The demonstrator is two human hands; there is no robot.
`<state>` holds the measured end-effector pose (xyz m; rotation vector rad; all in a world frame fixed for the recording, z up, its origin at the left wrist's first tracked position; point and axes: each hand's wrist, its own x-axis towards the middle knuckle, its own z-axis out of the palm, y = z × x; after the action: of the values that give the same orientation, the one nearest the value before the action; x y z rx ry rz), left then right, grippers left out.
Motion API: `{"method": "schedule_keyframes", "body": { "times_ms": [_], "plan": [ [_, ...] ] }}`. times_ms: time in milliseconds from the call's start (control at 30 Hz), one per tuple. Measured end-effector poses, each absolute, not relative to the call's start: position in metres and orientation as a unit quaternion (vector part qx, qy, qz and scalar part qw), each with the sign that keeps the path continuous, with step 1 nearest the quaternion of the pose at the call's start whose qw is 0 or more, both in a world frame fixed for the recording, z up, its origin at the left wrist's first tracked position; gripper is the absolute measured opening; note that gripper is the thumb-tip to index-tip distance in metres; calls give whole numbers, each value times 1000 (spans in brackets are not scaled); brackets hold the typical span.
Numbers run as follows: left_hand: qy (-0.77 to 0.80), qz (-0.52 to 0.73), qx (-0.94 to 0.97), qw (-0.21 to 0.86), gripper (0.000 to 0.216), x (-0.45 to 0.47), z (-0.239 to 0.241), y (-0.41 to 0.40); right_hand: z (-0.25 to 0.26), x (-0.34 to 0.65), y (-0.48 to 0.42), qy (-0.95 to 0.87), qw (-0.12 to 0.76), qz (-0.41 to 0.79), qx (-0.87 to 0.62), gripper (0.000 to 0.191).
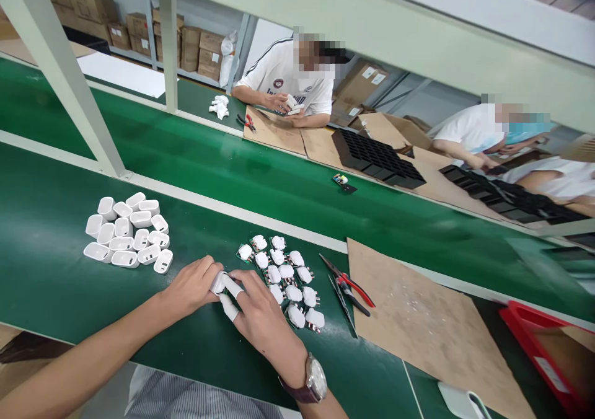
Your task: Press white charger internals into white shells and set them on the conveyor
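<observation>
Striped clothing (186,394): wearer's lap, at bottom edge, below bench.
Wristwatch (317,377): on R wrist, round silver face, dk brown strap.
Right hand (263,310): thumb + index in white finger cots (229,308), both up against the held piece.
Left hand (198,286): closed round same piece from other side, bare fingers.
Fingers: L wrapped on the casing; R narrow, tips on it. Both hands share the 1 pc.
White charger casing (217,282): btwn the two hands, just above bench, partly hidden by fingers; contents can't be made out.
Bench (195,344): dk green top, carries both groups.
Circuit boards (287,273): just beyond/right of R hand, loose rows, white stuff on top, metal prongs showing on some.
Empty-looking casings (123,227): cluster to left, near L hand, open ends up or tilted, small dk slots on several.
Tweezers (343,304): right of boards, next to pliers.
Pliers (351,284): red/blk handles, partly over cardboard sheet (418,326).
Red bin (520,313): far right, cardboard inside.
Conveyor belt (209,165): green, past the bench rail; 1 loose board (343,182) on it, w/ blk piece.
Co-worker (279,78): across belt, white T-shirt, holding white pcs.
Black trays (376,155): right of co-worker, on cardboard.
Cartons (93,4): on back shelving, upper left.
</observation>
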<state>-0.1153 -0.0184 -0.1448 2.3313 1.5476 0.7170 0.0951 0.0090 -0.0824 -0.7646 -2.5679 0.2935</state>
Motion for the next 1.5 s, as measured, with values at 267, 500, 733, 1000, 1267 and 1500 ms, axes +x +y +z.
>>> {"method": "schedule_keyframes", "body": {
  "times_ms": [267,500,733,1000,1267,1500],
  "plan": [
    [503,266,794,215,29,-119,-139,-15,-90,93,11,-926,244,115,-263,20],
    [507,311,776,211,37,-128,-136,-19,-109,94,12,-896,240,207,-312,33],
    [406,313,858,45,12,-128,-120,-26,-113,109,17,-854,343,172,-351,39],
    [484,409,740,225,13,-112,-121,-26,-107,123,16,-844,395,152,-330,40],
    [523,473,364,608,39,-103,-64,6,-106,148,3,-823,441,135,-333,47],
    [635,307,706,69,63,-148,-48,131,-109,264,0,-718,444,-23,-535,45]
  ]
}}
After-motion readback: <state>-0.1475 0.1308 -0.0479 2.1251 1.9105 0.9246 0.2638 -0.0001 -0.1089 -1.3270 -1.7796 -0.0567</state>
